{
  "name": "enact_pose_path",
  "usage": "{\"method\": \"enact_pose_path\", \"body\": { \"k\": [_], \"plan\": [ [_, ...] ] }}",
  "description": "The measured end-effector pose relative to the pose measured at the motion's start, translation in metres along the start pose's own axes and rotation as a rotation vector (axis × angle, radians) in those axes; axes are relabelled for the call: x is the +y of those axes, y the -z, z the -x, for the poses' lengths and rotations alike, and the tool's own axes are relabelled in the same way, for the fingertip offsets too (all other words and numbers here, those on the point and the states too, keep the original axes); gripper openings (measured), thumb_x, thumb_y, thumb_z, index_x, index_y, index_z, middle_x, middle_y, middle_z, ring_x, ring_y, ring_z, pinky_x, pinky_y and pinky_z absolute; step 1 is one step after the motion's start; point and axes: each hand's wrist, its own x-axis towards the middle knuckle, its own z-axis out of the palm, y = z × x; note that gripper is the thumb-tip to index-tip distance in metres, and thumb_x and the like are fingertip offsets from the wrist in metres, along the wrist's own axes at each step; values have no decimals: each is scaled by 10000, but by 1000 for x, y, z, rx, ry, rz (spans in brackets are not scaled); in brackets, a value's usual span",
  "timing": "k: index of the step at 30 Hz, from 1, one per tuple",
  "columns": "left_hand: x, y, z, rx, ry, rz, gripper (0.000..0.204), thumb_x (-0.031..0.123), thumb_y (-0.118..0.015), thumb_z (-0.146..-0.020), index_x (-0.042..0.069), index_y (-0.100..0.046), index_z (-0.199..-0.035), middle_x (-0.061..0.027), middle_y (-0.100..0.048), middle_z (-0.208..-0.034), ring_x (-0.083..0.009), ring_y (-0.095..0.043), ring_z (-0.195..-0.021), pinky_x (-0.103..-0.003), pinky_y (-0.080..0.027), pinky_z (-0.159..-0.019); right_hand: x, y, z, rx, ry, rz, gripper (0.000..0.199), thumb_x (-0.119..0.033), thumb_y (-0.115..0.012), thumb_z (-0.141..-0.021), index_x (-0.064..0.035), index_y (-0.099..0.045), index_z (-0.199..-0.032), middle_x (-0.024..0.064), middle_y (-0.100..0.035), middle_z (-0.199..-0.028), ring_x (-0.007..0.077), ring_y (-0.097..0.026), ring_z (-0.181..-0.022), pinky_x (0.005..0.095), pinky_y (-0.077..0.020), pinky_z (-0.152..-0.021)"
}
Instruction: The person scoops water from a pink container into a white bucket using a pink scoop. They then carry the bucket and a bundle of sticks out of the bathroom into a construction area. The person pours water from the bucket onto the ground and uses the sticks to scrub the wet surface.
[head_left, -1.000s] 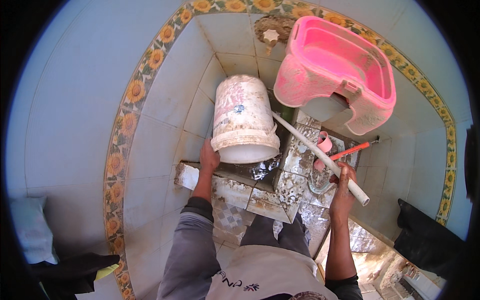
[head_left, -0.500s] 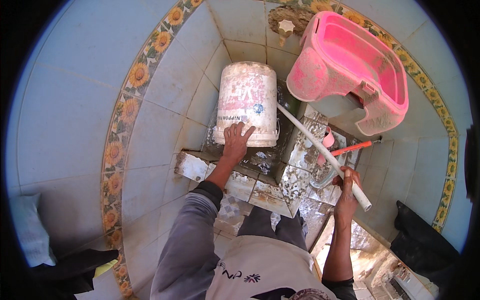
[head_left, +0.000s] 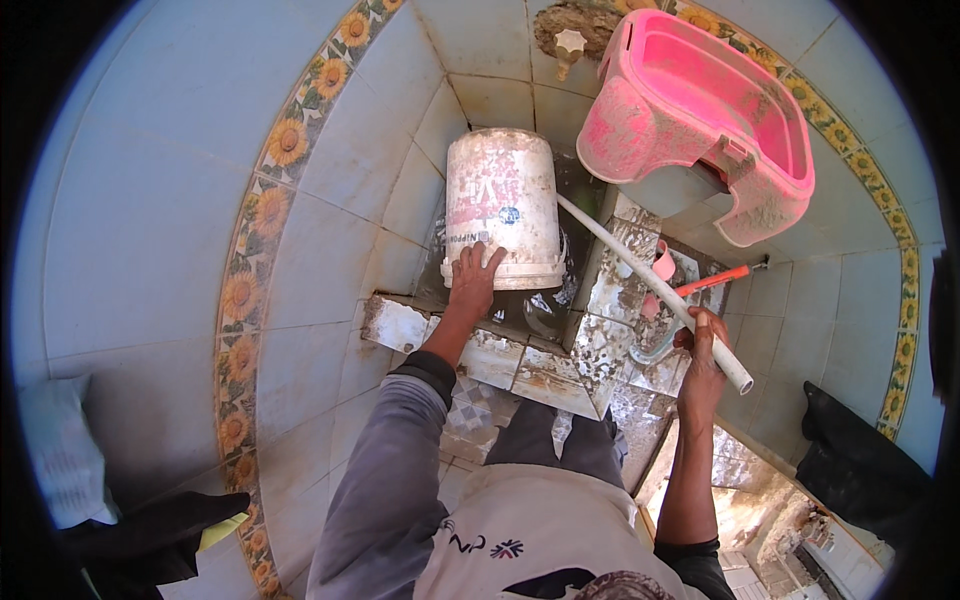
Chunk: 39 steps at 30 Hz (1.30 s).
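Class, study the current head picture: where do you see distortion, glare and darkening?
In the head view, the sunflower border curves into an arc; in the head view, bright glints show in the basin near the mouth of the white bucket; the head view's corners go black.

The left hand touched a grimy plastic bucket in a tiled basin; the right hand gripped a white pipe.
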Motion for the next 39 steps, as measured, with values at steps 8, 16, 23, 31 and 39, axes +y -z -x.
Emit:
{"method": "enact_pose_path", "body": {
  "k": [8,16,23,31,39],
  "plan": [
    [-12,-6,-3,32,-20,143,815,-71,-646,-655,168,-373,-1385,-192,-330,-1352,-403,-327,-1261,-473,-332,-1066,-3,-3,3,-6,64,34,318,-331,-536,-976,-37,-628,-1055,36,-570,-908,110,-509,-735,259,-421,-710],
    [-28,1,-24,39,109,409,785,-16,-631,-725,250,-347,-1408,-160,-344,-1370,-414,-373,-1245,-485,-394,-1021,-3,-14,1,44,39,63,356,-345,-556,-968,-36,-596,-1139,38,-573,-915,102,-503,-732,256,-413,-702],
    [-46,7,-49,162,112,473,690,35,-648,-720,213,-462,-1359,-176,-474,-1277,-426,-472,-1166,-485,-406,-1000,-1,-26,0,82,4,-71,387,-338,-576,-960,-46,-560,-1215,29,-577,-840,87,-518,-709,254,-446,-647],
    [-65,21,-81,188,173,564,576,62,-655,-717,119,-538,-1279,-192,-601,-1167,-357,-572,-1099,-431,-453,-947,45,-39,9,-32,-157,-99,330,-230,-629,-933,-29,-515,-1169,-6,-508,-769,82,-474,-689,232,-408,-619],
    [-95,20,-109,322,463,892,369,193,-805,-709,-3,-639,-974,-188,-693,-947,-313,-670,-897,-400,-507,-797,133,-83,17,-280,-249,92,322,-242,-663,-901,-49,-576,-1143,8,-561,-820,110,-516,-738,261,-443,-692]
  ]
}}
